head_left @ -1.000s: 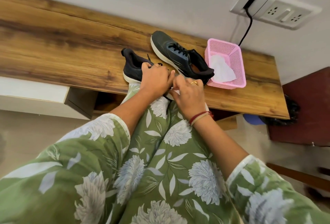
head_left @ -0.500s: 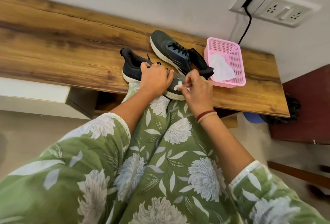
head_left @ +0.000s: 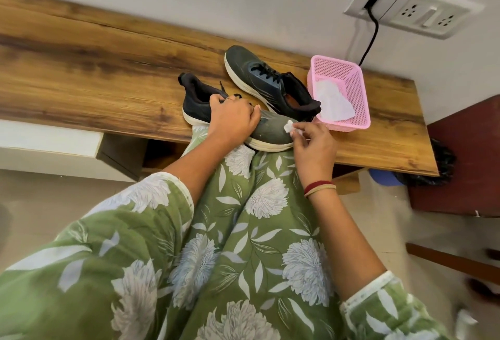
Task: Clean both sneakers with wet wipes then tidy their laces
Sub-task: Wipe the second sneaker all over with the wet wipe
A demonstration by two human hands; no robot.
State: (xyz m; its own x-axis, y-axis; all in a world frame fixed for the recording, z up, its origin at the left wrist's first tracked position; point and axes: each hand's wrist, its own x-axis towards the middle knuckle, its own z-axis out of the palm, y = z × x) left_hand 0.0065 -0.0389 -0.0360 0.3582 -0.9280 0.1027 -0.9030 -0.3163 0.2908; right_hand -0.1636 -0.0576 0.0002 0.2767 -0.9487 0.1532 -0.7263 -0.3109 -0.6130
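Overhanging the surface (head_left: 108,82) edge, the near sneaker (head_left: 270,131), gripped by the left hand (head_left: 232,120), risked sliding off if the right hand (head_left: 315,147), pinching a wipe (head_left: 289,126), scrubbed hard.

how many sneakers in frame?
2. The near sneaker lies at the table's front edge, gripped by the left hand, with the right hand pinching a wipe at its toe. The far sneaker sits behind it, beside the pink basket.
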